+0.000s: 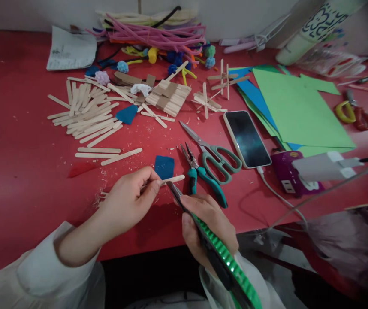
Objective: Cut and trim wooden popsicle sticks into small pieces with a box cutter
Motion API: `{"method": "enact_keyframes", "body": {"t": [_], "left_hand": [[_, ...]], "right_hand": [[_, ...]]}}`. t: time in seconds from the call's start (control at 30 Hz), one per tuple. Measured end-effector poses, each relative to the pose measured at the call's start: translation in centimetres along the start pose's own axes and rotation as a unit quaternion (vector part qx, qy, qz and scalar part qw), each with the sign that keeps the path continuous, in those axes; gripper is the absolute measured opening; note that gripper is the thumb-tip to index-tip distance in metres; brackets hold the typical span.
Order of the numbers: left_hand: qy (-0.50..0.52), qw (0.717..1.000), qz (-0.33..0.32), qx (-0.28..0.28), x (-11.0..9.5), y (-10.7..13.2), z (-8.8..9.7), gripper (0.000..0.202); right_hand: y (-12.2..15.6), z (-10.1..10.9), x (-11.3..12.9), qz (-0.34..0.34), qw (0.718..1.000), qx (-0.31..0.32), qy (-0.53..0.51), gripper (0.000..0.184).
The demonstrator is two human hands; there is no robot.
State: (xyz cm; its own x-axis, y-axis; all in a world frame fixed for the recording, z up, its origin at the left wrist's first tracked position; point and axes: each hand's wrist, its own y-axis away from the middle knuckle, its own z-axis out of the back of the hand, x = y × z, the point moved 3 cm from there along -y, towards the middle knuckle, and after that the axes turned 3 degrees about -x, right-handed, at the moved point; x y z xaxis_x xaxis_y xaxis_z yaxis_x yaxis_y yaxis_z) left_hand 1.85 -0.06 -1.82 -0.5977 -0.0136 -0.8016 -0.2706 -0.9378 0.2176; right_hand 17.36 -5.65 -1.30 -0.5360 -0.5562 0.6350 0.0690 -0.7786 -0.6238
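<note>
Wooden stick (176,178), just left of the pliers (194,165), is pinched in the person's left hand (135,194); the right hand (210,221) grips a green cutter (227,259), blade (175,191) at the stick.

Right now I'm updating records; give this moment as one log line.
left hand: holding wooden stick; right hand: holding green knife; blade: at stick; pliers, scissors: on table

Stick (175,178) in left fingers (149,194), knife (225,254) in right fingers (203,208)
</note>
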Motion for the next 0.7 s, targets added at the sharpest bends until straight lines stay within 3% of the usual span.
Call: {"method": "enact_keyframes", "body": {"t": [0.27, 0.47, 0.7], "left_hand": [[-0.052, 0.998, -0.018, 0.004, -0.09, -0.11, -0.11, 0.018], [-0.088, 0.996, -0.018, -0.001, -0.02, -0.05, -0.58, 0.019], [-0.099, 0.995, -0.001, -0.031, -0.3, -0.1, -0.54, 0.021]], "right_hand": [[-0.19, -0.32, 0.14, 0.009, 1.0, -0.015, 0.024, 0.031], [-0.36, -0.02, 0.0, -0.076, 0.996, 0.009, 0.039, 0.028], [-0.24, 0.38, 0.18, -0.076, 0.996, -0.003, 0.053, 0.027]]}}
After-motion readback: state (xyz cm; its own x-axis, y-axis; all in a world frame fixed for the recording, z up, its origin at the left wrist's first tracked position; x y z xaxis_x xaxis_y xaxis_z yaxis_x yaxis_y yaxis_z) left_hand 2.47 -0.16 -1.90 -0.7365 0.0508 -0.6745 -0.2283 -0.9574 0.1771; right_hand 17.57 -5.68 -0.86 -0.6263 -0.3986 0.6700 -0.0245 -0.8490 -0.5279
